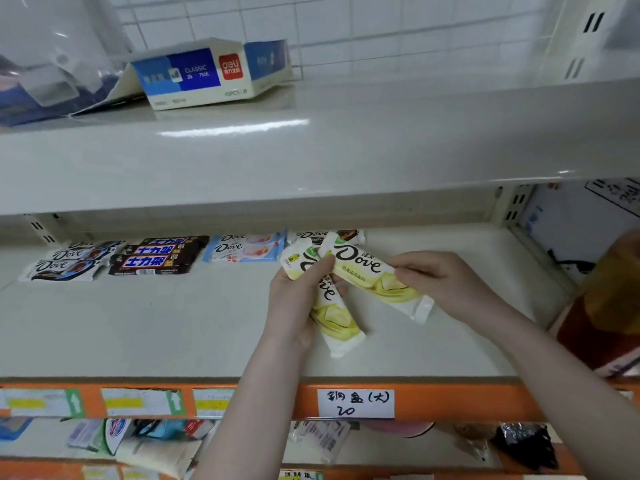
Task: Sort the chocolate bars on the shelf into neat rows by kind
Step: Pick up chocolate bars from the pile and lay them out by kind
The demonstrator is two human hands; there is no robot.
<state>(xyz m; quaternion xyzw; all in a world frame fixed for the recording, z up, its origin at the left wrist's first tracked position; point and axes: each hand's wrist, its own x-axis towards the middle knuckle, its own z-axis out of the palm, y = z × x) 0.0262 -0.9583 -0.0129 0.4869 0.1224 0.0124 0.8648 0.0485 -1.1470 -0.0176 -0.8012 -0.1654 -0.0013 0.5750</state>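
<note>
At the far left of the shelf (173, 323), well away from both hands, white-and-blue Dove bars (65, 261) lie overlapped along the back edge. Just right of them sits a stack of dark Snickers bars (156, 258), then pale blue Dove bars (246, 249), still left of the left hand's fingers. Behind the fingers, at the back, another white Dove bar (323, 234) lies partly hidden.

The left hand (298, 299) has its fingers curled round a yellow-and-white Dove bar (332, 317), thumb across the wrapper's top, the bar's lower end pointing toward the shelf's front edge. Crossing over it, a second yellow-and-white Dove bar (374, 275) slants down to the right; the right hand (436, 275) pinches it near its middle with curled fingers. Both bars are above the shelf surface, touching each other near the left thumb.

Right of the right hand stands a brown package (609, 306) at the shelf's end.
</note>
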